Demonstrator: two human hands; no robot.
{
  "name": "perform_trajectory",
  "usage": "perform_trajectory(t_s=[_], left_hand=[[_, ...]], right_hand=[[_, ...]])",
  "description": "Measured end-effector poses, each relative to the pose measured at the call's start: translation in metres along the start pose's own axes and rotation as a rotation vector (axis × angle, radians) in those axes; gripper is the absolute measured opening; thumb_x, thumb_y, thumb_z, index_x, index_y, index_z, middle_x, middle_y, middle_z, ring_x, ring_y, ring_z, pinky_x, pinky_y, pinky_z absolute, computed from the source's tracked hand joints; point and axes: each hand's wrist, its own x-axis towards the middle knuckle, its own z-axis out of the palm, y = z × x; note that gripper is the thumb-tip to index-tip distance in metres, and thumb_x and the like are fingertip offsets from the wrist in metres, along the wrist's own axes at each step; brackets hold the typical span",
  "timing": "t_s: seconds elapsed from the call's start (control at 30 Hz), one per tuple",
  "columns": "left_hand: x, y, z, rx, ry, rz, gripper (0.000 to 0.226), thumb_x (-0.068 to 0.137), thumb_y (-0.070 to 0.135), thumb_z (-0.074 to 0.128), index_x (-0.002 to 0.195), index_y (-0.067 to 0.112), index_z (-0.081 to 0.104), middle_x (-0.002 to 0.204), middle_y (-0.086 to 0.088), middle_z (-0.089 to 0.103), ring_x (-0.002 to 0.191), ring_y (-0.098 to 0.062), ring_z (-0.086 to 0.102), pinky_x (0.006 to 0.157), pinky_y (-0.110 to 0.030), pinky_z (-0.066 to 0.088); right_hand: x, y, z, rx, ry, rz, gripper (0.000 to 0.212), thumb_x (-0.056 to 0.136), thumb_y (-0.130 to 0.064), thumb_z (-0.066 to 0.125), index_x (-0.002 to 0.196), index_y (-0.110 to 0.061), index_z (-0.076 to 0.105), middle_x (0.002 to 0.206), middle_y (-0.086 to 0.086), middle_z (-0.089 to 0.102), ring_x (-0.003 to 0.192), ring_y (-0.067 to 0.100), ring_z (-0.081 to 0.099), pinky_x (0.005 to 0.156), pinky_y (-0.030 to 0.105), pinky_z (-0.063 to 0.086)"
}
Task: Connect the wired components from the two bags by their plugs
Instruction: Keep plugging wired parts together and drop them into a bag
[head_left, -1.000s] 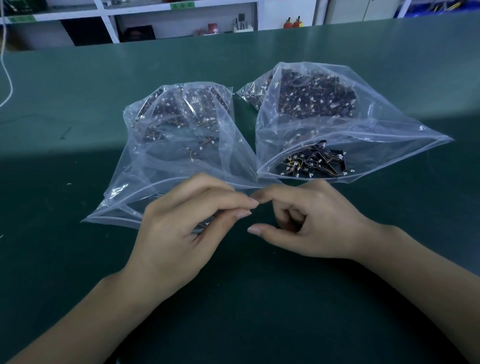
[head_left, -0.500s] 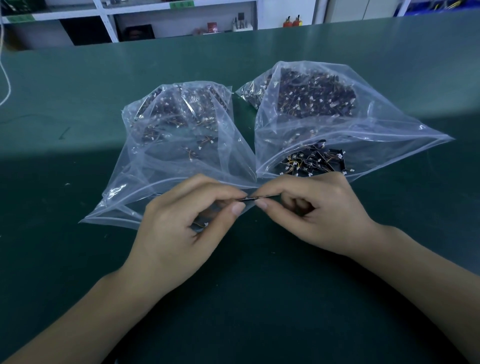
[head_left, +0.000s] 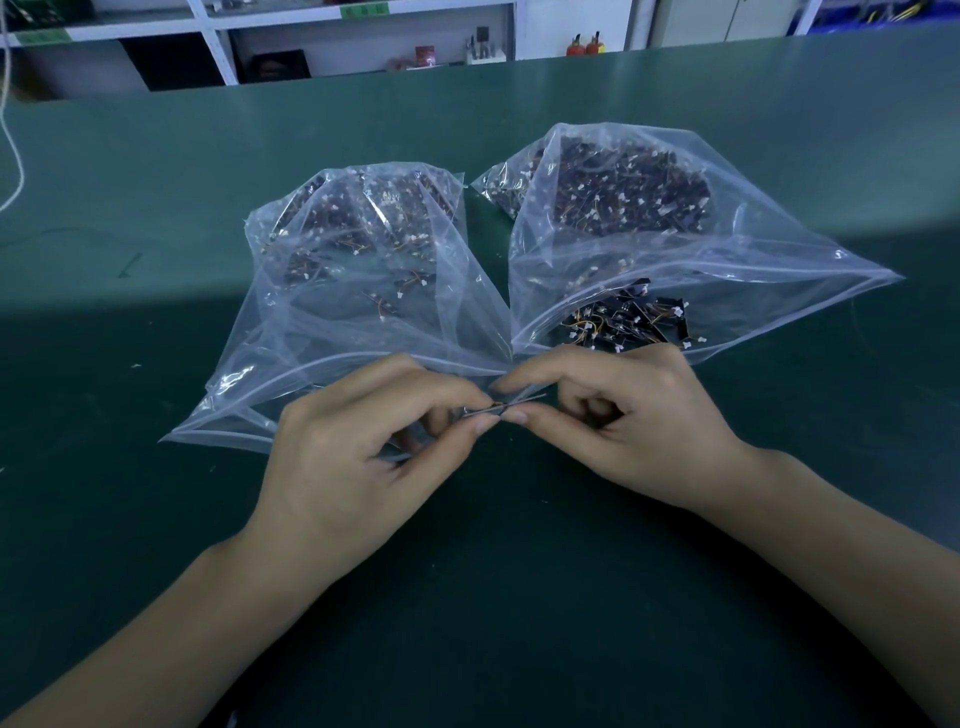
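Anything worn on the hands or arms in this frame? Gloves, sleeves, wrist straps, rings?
Nothing visible. The left hand and right hand are bare: no gloves, no rings, no finger cots. Both forearms are bare as far as the frame's lower edge shows, with no sleeve cuff, watch, bracelet or grounding strap at either wrist. Nails are short and unpainted.

This is an electronics assembly workshop. A long bench (head_left: 779, 130) covered in a dark green mat fills the view, the kind of surface used for handling small parts. On it lie two clear zip bags (head_left: 363, 291) packed with small wired components in bulk. Behind the bench stand white shelves (head_left: 218, 47) with green labels, holding small tools and bottles.
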Motion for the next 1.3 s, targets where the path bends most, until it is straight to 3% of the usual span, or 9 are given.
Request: perform_trajectory(t_s=[0.17,0.97,1.1,1.2,1.3], left_hand=[[-0.001,-0.002,-0.001,-0.015,-0.001,-0.006,0.010,0.098,0.020,0.078,0.095,0.012,0.083,0.076,0.002,0.064,0.069,-0.018,0.064,0.061,-0.031,0.050],[-0.001,-0.011,-0.003,0.040,-0.026,0.024,0.007,0.098,0.024,0.079,0.100,0.019,0.085,0.084,0.010,0.069,0.071,-0.012,0.067,0.059,-0.031,0.053],[-0.002,-0.009,-0.004,0.097,-0.032,0.016,0.014,0.099,0.033,0.079,0.104,0.021,0.083,0.085,0.013,0.071,0.073,-0.008,0.068,0.058,-0.035,0.057],[-0.001,-0.008,-0.007,0.161,-0.022,-0.022,0.026,0.101,0.048,0.071,0.092,0.023,0.075,0.078,0.017,0.066,0.069,-0.004,0.064,0.055,-0.034,0.055],[0.000,-0.010,-0.009,0.335,-0.066,-0.006,0.046,0.106,0.050,0.058,0.070,0.022,0.055,0.064,0.013,0.049,0.061,-0.008,0.049,0.048,-0.033,0.042]], right_hand=[[0.000,-0.002,-0.003,0.005,0.009,-0.003,0.015,0.099,-0.027,0.076,0.095,-0.013,0.079,0.052,-0.006,0.037,0.049,0.005,0.030,0.056,0.010,0.026],[0.002,0.003,-0.003,0.087,-0.037,0.011,0.011,0.097,-0.022,0.079,0.093,-0.011,0.078,0.051,-0.004,0.035,0.048,0.010,0.031,0.056,0.011,0.025],[0.001,0.005,-0.002,0.040,-0.028,0.021,0.014,0.100,-0.027,0.075,0.096,-0.014,0.077,0.052,-0.005,0.036,0.047,0.011,0.033,0.055,0.013,0.027],[0.001,0.014,-0.008,-0.037,0.016,0.070,0.015,0.101,-0.031,0.074,0.096,-0.017,0.077,0.052,-0.005,0.040,0.048,0.010,0.036,0.054,0.018,0.032],[0.001,0.026,-0.017,-0.152,0.036,0.156,0.014,0.098,-0.035,0.076,0.094,-0.022,0.079,0.052,-0.008,0.041,0.048,0.012,0.039,0.051,0.031,0.042]])
